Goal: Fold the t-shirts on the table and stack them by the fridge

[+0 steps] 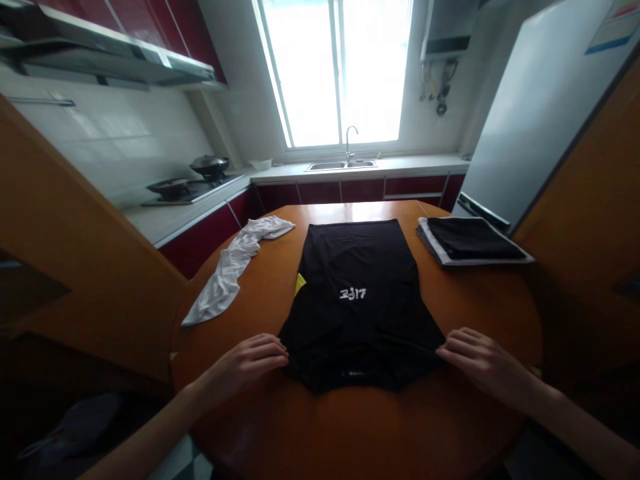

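A black T-shirt (360, 260) with white lettering lies spread on the wooden table (360, 440), its neckline toward me and its hem at the far side. My left hand (257, 353) pinches the left sleeve edge between closed fingers. On the opposite side, my right hand (467, 353) pinches the right sleeve edge in the same way. Some yellow material (300, 283) peeks out from the shirt's left side. The inside of the collar carries a small pale label print.
A crumpled white garment (235, 263) lies along the table's left edge. Folded black and white clothes (475, 240) are stacked at the far right. Beyond the table are a counter with a sink (340, 165), a stove with pans (210, 165) and a fridge (540, 113).
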Demonstrator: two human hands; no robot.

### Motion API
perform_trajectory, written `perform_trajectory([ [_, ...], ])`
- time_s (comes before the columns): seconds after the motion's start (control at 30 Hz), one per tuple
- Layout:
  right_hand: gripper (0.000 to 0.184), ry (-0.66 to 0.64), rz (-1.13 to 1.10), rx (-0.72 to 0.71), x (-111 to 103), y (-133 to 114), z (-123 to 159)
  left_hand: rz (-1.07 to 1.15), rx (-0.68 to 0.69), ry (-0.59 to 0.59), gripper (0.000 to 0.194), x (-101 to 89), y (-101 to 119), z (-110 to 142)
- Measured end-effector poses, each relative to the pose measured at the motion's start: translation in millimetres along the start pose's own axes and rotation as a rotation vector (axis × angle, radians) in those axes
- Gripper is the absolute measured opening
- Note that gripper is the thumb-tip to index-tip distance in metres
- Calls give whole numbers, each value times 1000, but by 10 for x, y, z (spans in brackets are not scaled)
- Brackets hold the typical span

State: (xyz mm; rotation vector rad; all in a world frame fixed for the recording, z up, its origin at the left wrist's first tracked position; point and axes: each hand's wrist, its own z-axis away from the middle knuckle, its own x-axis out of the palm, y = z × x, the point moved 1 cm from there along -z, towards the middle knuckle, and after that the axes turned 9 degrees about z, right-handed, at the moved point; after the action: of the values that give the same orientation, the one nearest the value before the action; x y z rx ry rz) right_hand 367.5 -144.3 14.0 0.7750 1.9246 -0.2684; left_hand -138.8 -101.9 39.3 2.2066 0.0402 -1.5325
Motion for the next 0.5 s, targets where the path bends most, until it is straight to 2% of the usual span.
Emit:
perform_trajectory([
  [0.13,32,-45,-34,-8,-99,18,-3,42,-50,21,28,-75,91,-9],
  [0.23,35,-136,-112,26,-204,-2,13,124,-110,-7,31,-123,228,-28],
  [0.4,34,-384,-394,203,-499,-70,1,448,-260,-91,30,-274,457,-98],
  [0.5,30,-416,-612,343,-656,44,-161,602,-312,-100,31,-440,376,-206],
])
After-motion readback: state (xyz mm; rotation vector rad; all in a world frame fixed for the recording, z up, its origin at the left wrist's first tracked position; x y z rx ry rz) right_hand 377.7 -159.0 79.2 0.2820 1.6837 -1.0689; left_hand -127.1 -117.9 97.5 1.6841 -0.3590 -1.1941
